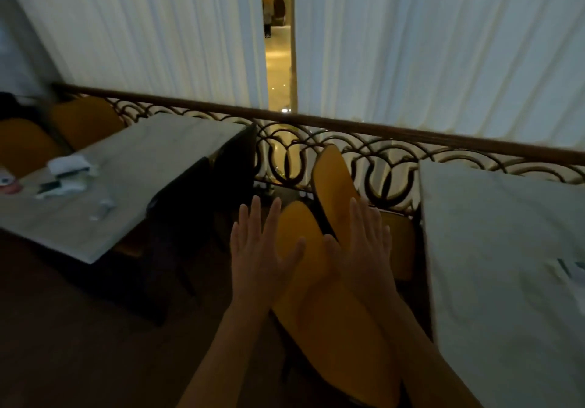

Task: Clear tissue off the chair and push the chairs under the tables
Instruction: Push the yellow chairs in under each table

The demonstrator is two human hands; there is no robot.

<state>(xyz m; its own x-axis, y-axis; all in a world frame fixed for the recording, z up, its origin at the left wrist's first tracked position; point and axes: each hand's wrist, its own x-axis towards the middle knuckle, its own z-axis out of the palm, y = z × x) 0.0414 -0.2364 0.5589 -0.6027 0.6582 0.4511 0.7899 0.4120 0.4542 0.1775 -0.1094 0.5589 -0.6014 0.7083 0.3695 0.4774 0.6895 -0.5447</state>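
Curtained railing behind, two chairs stand beside the right tabletop's left edge, not yet under, both hands' grip open, empty.

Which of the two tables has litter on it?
The left table: crumpled tissues and scraps lie at its near-left end. The right table looks nearly bare.

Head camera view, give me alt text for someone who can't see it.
Both hands, left and right, spread open over a yellow chair between two pale tables, left and right. Crumpled tissues lie on the left table.
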